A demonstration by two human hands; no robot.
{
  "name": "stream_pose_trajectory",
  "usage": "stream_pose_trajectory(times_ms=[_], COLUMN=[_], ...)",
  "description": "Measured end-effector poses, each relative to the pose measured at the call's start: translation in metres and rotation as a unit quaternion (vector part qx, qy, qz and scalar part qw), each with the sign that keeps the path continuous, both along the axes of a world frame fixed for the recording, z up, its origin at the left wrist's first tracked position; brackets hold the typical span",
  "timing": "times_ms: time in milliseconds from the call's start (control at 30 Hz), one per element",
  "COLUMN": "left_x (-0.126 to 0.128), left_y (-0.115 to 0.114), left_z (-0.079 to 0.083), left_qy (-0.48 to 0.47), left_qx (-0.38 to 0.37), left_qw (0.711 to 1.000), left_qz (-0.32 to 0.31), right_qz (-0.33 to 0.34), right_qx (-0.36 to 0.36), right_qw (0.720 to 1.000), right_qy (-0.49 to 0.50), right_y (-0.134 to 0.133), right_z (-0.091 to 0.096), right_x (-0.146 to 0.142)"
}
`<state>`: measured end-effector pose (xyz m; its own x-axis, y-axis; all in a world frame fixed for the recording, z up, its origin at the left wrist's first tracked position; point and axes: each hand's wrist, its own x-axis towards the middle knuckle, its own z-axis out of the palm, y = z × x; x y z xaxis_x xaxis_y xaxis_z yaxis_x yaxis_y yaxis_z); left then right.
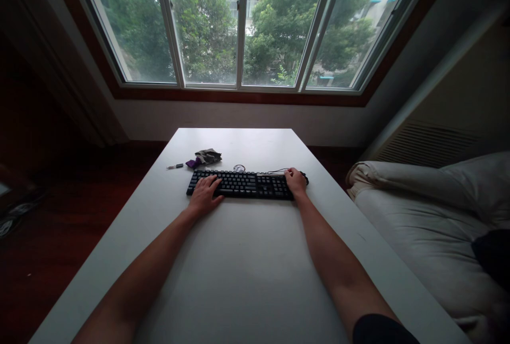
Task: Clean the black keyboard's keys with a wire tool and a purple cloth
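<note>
A black keyboard [239,184] lies flat across the far part of a white table [247,259]. My left hand [204,192] rests over its left end, fingers spread on the keys and thumb beside the front edge. At the right end, my right hand [295,181] has its fingers curled together above the number keys. What they pinch, if anything, is hidden. A thin dark cable [278,170] runs behind the keyboard towards these fingers. Just right of that hand, a small black object [305,178] shows in part; its kind is unclear.
Behind the keyboard lie a crumpled grey-black wrapper [209,156], a purple piece [194,163], a thin pen-like tool [175,166] and a small looped item [239,168]. A pale sofa [414,216] stands right of the table. Beyond its far edge is a window [239,30].
</note>
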<state>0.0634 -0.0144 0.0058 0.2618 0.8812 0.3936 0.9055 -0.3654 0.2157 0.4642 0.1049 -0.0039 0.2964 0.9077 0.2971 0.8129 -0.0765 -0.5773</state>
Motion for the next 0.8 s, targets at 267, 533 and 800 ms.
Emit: stream_pose_trajectory(times_ms=[267,533,800], left_x=[-0.001,-0.002,-0.002], left_y=[0.000,0.002,0.000], left_z=[0.000,-0.003,-0.001], left_qy=[0.004,0.001,0.013], left_qx=[0.003,0.006,0.002], left_qw=[1.000,1.000,1.000], left_qz=[-0.004,0.002,0.007], right_qz=[0.018,0.016,-0.073], right_qx=[0.046,0.027,-0.052], right_qw=[0.998,0.998,0.995], right_qy=[-0.039,-0.054,-0.041], right_y=[-0.006,-0.007,-0.005], right_z=[0.010,0.007,0.009], right_x=[-0.014,-0.016,-0.003])
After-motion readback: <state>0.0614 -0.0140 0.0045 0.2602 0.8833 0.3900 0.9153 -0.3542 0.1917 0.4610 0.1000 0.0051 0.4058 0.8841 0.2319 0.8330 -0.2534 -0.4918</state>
